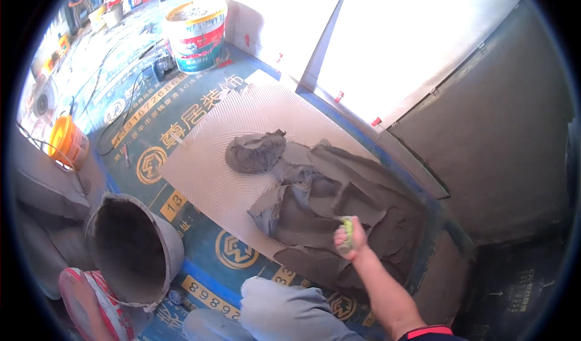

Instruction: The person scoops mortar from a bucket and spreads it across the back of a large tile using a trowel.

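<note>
My right hand is closed around the yellow-green handle of a trowel. Its blade is hard to tell from the grey mortar around it. The mortar lies thick and uneven over the near right part of a large pale tile with a finely ridged surface. A rounded lump of mortar sits farther up the tile, where the ridges still show. At the lower left, my left hand rests on a red-and-white bucket; its fingers are too indistinct to read.
A mortar-smeared grey bucket tilts beside my knees. Beyond the tile stands a white, red and green bucket, with an orange bucket at left. Printed green sheeting covers the floor. Along the right runs a wall with large panels.
</note>
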Demonstrator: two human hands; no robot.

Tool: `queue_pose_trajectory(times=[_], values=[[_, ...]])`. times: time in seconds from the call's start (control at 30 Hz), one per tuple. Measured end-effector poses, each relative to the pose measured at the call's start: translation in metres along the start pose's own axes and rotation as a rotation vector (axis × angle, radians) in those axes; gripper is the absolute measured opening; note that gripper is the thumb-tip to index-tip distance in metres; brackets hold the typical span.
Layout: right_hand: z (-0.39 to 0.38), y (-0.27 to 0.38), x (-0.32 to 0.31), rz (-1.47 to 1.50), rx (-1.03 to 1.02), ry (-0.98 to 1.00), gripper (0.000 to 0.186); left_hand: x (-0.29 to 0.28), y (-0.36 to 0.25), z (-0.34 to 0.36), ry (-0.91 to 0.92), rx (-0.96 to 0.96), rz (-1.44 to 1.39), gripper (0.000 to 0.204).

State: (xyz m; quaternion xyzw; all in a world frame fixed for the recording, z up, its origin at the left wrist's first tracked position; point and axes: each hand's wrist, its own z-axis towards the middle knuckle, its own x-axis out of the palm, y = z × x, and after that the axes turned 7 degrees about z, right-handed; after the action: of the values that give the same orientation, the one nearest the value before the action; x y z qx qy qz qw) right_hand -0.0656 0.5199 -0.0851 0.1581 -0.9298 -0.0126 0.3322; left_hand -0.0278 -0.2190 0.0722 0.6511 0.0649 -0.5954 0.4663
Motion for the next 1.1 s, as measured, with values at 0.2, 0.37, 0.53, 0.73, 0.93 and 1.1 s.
queue_pose_trajectory(times=[0.2, 0.37, 0.53, 0.73, 0.93, 1.1], values=[[0.077, -0.087, 0.133, 0.093, 0.074, 0.154, 0.053, 0.032, 0.01, 0.01, 0.085, -0.074, -0.052, 0.057], [0.125, -0.109, 0.197, 0.042, -0.038, 0.167, 0.054, 0.055, 0.013, 0.013, 0.07, -0.133, -0.202, 0.057], [0.17, -0.136, 0.271, 0.006, 0.155, 0.252, 0.053, 0.063, 0.022, 0.013, 0.054, -0.145, -0.31, 0.059], [0.133, -0.096, 0.27, -1.111, 0.069, 0.146, 0.057, 0.054, 0.0, 0.01, -0.009, -0.113, -0.384, 0.053], [0.021, -0.018, 0.196, -2.031, -0.142, -0.088, 0.063, 0.099, 0.042, 0.032, 0.034, 0.046, -0.392, 0.051], [-0.053, 0.067, 0.029, -1.6, -0.227, -0.476, 0.056, 0.098, 0.042, 0.034, -0.388, 0.191, -0.183, 0.043]])
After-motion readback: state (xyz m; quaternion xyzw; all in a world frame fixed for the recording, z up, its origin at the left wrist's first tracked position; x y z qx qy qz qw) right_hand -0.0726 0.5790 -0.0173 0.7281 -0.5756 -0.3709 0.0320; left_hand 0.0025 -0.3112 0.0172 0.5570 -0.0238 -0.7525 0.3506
